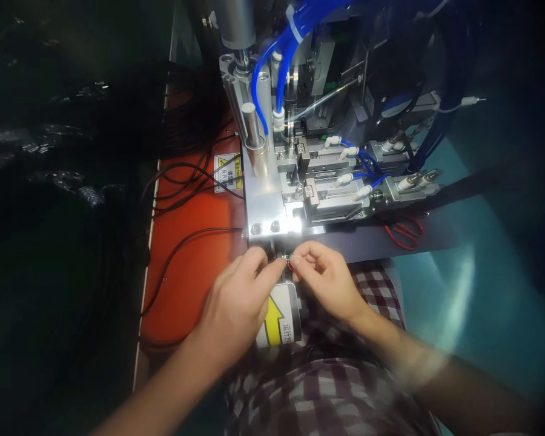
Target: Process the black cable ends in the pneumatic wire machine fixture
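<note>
In front of the machine's metal plate [266,209], my two hands meet at a tiny work point. My right hand [324,272] pinches thin red and green wires [290,265] between thumb and forefinger. From the other side, my left hand [238,290] is closed, its thumb tip touching the spot where the wires end. What lies between its fingers is too small to make out. Just below the fingertips sits a white rounded housing [293,312] with a yellow arrow label [275,321], partly covered by my left hand.
Pneumatic cylinders [333,203] with white fittings and blue hoses [290,36] stand behind my hands. Black cables [181,242] cross the orange-red surface [200,272] on the left, near a warning label [227,172]. Loose red wires [404,235] lie on the right.
</note>
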Tool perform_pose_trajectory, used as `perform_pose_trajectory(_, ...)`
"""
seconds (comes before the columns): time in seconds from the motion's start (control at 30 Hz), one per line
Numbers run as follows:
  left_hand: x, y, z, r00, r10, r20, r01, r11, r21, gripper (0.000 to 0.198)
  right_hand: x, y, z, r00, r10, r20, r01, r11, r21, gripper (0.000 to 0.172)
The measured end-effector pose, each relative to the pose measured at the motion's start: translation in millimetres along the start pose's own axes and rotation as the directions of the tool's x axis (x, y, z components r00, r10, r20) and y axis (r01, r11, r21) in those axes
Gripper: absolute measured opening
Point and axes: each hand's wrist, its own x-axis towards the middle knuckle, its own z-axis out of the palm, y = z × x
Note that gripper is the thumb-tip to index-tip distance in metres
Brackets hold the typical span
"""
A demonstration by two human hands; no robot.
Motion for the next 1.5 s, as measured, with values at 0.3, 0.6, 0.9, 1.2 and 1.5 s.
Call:
perform_pose_trajectory(0.3,-1.4,-0.7,2.1,1.000,-0.016,-0.019,0.016,1.000,-0.004,0.031,-18.9,-1.1,6.0,0.991,0.093,-0.097,-0.091,0.995,0.028,0.017)
perform_pose_trajectory(0.6,-0.7,-0.1,1.6,0.999,-0.016,-0.035,0.016,1.000,0.003,0.031,-15.1,-14.4,-3.3,0.924,-0.384,0.004,0.318,0.759,-0.568,0.011)
perform_pose_trajectory(0.9,-3.1,-2.3,3.8,0.999,-0.013,-0.042,0.013,1.000,-0.006,0.031,-8.4,-0.4,-0.1,0.994,0.108,-0.016,-0.108,0.994,0.002,0.017)
perform_pose_trajectory(1.2,-1.0,0.3,2.9,0.999,-0.034,-0.023,0.033,0.999,-0.017,0.030,-9.2,-7.2,-1.8,0.960,-0.247,-0.129,0.190,0.919,-0.346,0.009)
perform_pose_trajectory(1.5,-2.2,-0.3,4.6,0.999,-0.036,-0.025,0.036,0.999,-0.020,0.029,-7.9,-13.2,-1.9,0.980,-0.160,-0.121,0.116,0.943,-0.311,0.012)
